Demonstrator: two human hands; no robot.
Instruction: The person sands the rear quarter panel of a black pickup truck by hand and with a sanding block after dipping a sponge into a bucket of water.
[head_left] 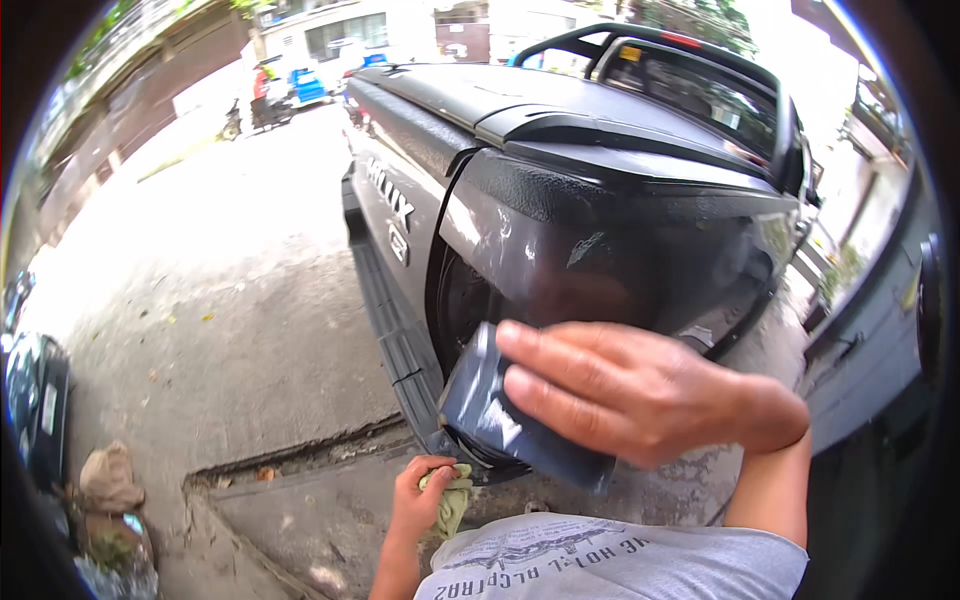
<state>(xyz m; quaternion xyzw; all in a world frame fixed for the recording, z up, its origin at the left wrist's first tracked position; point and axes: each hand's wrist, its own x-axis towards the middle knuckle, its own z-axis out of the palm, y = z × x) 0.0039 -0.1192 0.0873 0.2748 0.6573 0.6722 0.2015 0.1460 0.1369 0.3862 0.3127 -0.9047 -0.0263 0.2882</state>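
Note:
My right hand grips a dark blue-black, block-shaped piece with a glossy face and a pale patch. Its fingers lie across the top, while the thumb is hidden. The piece is tilted in front of the rear corner of a dark pickup truck, just above the bumper. Beside the bumper's near end, my left hand is closed around a light green cloth, which hangs down from the fingers. A dark hollow shows in the truck's corner behind the piece.
A ridged trench edge runs along the concrete near my left hand. At the left lie a brown bundle, a clear plastic bag and a dark object. A grey wall stands at the right. Blue vehicles are in the far street.

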